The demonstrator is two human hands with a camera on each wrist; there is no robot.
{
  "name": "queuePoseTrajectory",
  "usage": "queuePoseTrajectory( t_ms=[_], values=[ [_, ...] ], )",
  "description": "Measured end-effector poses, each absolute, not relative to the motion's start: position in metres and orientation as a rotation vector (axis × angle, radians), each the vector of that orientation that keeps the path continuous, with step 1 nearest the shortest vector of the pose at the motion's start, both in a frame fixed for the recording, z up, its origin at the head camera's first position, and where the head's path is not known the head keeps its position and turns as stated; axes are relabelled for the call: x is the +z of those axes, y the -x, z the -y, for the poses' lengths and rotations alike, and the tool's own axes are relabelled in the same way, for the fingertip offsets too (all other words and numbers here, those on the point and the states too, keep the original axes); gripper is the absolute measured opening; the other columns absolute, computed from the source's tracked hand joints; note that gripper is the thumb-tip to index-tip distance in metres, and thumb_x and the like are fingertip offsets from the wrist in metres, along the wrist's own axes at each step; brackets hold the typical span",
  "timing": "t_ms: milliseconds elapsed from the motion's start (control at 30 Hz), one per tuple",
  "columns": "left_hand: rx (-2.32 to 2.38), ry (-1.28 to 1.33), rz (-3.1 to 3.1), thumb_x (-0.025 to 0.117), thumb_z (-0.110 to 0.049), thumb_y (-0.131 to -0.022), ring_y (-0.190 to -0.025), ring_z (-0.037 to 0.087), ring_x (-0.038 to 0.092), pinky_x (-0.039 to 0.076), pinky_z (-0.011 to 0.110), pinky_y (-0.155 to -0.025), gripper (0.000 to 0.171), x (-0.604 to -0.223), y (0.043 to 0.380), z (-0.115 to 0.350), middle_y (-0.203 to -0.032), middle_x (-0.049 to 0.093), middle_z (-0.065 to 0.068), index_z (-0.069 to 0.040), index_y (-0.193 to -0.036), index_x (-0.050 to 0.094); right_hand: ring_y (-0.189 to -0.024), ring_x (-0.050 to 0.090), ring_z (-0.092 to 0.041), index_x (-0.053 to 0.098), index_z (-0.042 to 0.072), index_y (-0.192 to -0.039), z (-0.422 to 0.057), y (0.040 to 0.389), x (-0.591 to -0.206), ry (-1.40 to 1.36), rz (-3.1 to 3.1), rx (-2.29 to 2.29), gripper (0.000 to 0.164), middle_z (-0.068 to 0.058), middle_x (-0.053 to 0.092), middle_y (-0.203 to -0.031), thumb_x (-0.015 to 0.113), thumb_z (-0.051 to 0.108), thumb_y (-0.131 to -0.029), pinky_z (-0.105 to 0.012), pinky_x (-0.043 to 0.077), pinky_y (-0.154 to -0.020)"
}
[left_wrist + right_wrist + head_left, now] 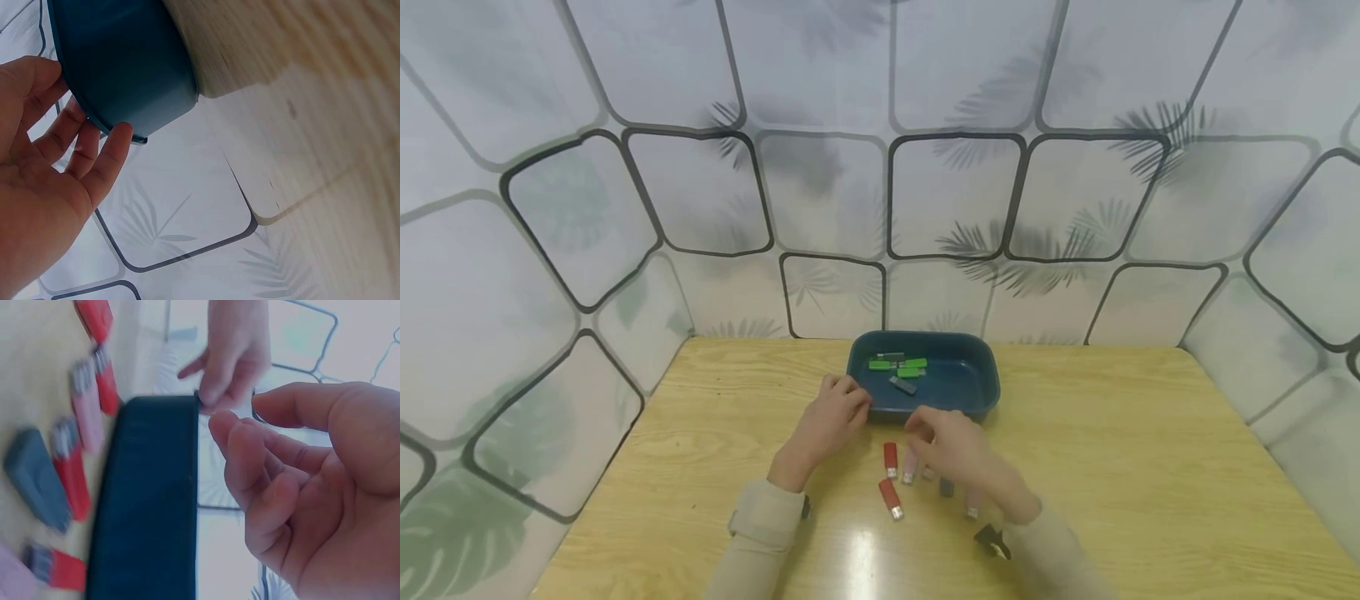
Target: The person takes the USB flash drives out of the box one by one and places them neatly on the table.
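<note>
A dark blue bin (958, 383) stands on the table with green USB flash drives (912, 372) and grey ones (903, 385) inside, toward its left. My left hand (835, 417) grips the bin's near-left rim between thumb and fingers. Just in front of the bin's near wall hovers my right hand (958, 450), its fingers loosely bent and nothing held between thumb and fingertips. Below it on the table lie red flash drives (891, 458), pink ones (89, 419) and a grey one (37, 478), partly hidden by that hand in the head view.
The wooden table (700, 467) extends to both sides of the bin. A patterned curtain (827, 200) hangs along its back and sides. A black strap piece (992, 540) shows at the right wrist, by the sleeve.
</note>
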State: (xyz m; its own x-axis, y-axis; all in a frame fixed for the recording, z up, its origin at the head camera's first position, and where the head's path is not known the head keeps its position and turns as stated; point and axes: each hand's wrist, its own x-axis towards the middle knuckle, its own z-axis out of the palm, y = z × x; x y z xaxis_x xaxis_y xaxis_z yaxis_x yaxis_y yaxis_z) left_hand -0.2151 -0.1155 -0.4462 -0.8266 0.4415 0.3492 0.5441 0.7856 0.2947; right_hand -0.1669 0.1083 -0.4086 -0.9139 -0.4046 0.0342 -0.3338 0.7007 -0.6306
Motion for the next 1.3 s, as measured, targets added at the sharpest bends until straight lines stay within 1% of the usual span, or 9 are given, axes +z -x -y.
queuePoseTrajectory(
  t_ms=[267, 367, 567, 633, 667, 800, 933, 1133, 1300],
  values=[
    [-0.608, 0.764, 2.706, 0.063, -0.012, -0.097, -0.106, 0.025, 0.049, 0.054, 0.039, -0.077, 0.01, -0.445, 0.214, 0.116, -0.097, 0.059, 0.002, -0.011, -0.096, 0.073, -0.062, 0.057, -0.008, 0.067, 0.011, -0.102, -0.123, 0.187, -0.388, 0.574, -2.927, -0.98, 0.011, 0.002, 0.069, -0.082, 0.069, 0.015, -0.091, -0.029, 0.048, -0.057],
    [-0.606, 0.777, 2.699, 0.063, -0.012, -0.096, -0.106, 0.025, 0.049, 0.054, 0.039, -0.078, 0.01, -0.445, 0.214, 0.116, -0.097, 0.059, 0.003, -0.011, -0.095, 0.073, -0.069, 0.061, -0.01, 0.067, 0.01, -0.101, -0.13, 0.196, -0.382, 0.586, -2.979, -0.94, 0.011, 0.0, 0.07, -0.087, 0.069, 0.015, -0.091, -0.03, 0.05, -0.062],
    [-0.616, 0.786, 2.693, 0.063, -0.012, -0.097, -0.106, 0.025, 0.049, 0.054, 0.039, -0.078, 0.011, -0.445, 0.215, 0.116, -0.097, 0.059, 0.002, -0.011, -0.095, 0.073, -0.079, 0.066, -0.019, 0.068, 0.006, -0.102, -0.139, 0.215, -0.377, 0.672, -3.059, -0.902, 0.012, -0.006, 0.071, -0.093, 0.067, 0.012, -0.091, -0.037, 0.054, -0.068],
    [-0.615, 0.782, 2.697, 0.063, -0.012, -0.097, -0.107, 0.025, 0.048, 0.054, 0.039, -0.078, 0.01, -0.445, 0.215, 0.116, -0.097, 0.059, 0.002, -0.012, -0.095, 0.073, -0.083, 0.067, -0.023, 0.068, 0.006, -0.103, -0.139, 0.223, -0.376, 0.677, -3.07, -0.885, 0.013, -0.007, 0.07, -0.096, 0.066, 0.012, -0.091, -0.04, 0.055, -0.071],
    [-0.617, 0.78, 2.701, 0.063, -0.012, -0.097, -0.107, 0.025, 0.048, 0.054, 0.039, -0.078, 0.01, -0.445, 0.215, 0.116, -0.097, 0.059, 0.002, -0.012, -0.095, 0.073, -0.088, 0.066, -0.024, 0.067, 0.006, -0.103, -0.139, 0.227, -0.376, 0.676, -3.073, -0.873, 0.013, -0.008, 0.07, -0.097, 0.066, 0.012, -0.092, -0.041, 0.054, -0.075],
    [-0.621, 0.772, 2.721, 0.063, -0.012, -0.097, -0.108, 0.025, 0.048, 0.054, 0.038, -0.077, 0.01, -0.445, 0.214, 0.116, -0.098, 0.058, 0.003, -0.011, -0.096, 0.073, -0.095, 0.065, -0.027, 0.067, 0.004, -0.107, -0.136, 0.243, -0.375, 0.641, -3.057, -0.826, 0.017, -0.01, 0.069, -0.103, 0.065, 0.013, -0.092, -0.044, 0.054, -0.081],
    [-0.621, 0.768, 2.747, 0.062, -0.013, -0.097, -0.109, 0.025, 0.047, 0.054, 0.038, -0.076, 0.011, -0.445, 0.213, 0.115, -0.099, 0.058, 0.003, -0.011, -0.097, 0.073, -0.101, 0.065, -0.03, 0.065, 0.002, -0.111, -0.131, 0.256, -0.376, 0.594, -3.034, -0.766, 0.022, -0.013, 0.068, -0.108, 0.065, 0.012, -0.091, -0.047, 0.053, -0.085],
    [-0.638, 0.768, 2.754, 0.061, -0.013, -0.098, -0.11, 0.025, 0.046, 0.054, 0.037, -0.076, 0.012, -0.446, 0.213, 0.115, -0.1, 0.058, 0.002, -0.01, -0.099, 0.073, -0.103, 0.065, -0.031, 0.065, 0.004, -0.116, -0.127, 0.272, -0.387, 0.499, -3.043, -0.635, 0.028, -0.014, 0.068, -0.113, 0.065, 0.014, -0.089, -0.048, 0.054, -0.083],
    [-0.633, 0.769, 2.744, 0.062, -0.012, -0.098, -0.11, 0.025, 0.046, 0.054, 0.038, -0.079, 0.011, -0.446, 0.214, 0.116, -0.1, 0.058, 0.003, -0.01, -0.098, 0.073, -0.092, 0.066, -0.028, 0.067, 0.006, -0.117, -0.128, 0.289, -0.397, 0.454, -3.021, -0.56, 0.032, -0.014, 0.069, -0.112, 0.064, 0.013, -0.086, -0.047, 0.054, -0.074]
  ],
)
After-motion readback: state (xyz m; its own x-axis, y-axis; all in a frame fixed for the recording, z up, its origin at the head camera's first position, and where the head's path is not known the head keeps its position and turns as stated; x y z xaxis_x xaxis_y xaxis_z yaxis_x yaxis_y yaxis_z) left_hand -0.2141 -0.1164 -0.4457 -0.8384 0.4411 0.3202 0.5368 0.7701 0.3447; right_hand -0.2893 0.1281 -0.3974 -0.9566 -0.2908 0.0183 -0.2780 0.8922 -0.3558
